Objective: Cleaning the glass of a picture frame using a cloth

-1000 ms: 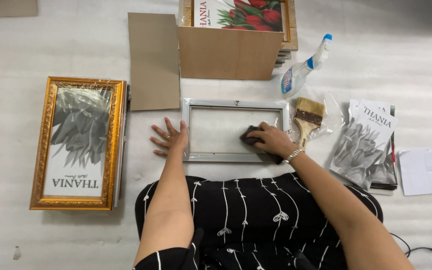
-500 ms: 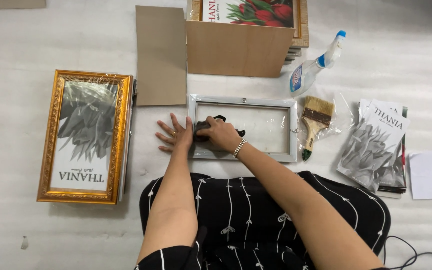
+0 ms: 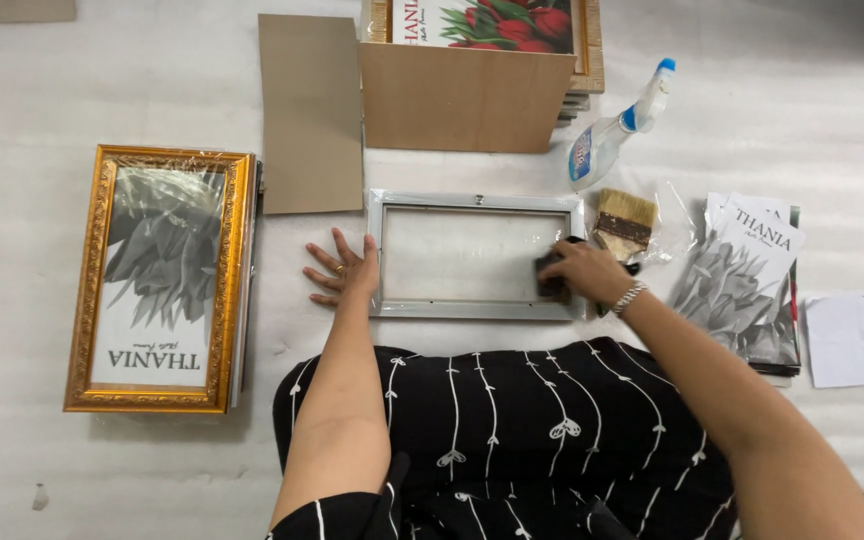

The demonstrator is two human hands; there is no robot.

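A silver picture frame [image 3: 472, 204] lies face down on the white padded surface, its glass pane showing. My left hand [image 3: 340, 268] lies flat with fingers spread against the frame's left edge. My right hand [image 3: 582, 270] presses a dark cloth [image 3: 550, 276] on the glass at the frame's right end. A bracelet is on that wrist.
A gold frame [image 3: 162, 275] with a grey flower print lies at left. Brown backing board [image 3: 310, 112] and a cardboard box [image 3: 464, 95] sit behind. A spray bottle [image 3: 614, 130], a paintbrush [image 3: 622, 222], stacked prints [image 3: 742, 275] and white paper [image 3: 857, 338] lie at right.
My right hand slid the cloth from the right of the glass to the left end and back to the right end. My left hand stayed at the frame's left edge.
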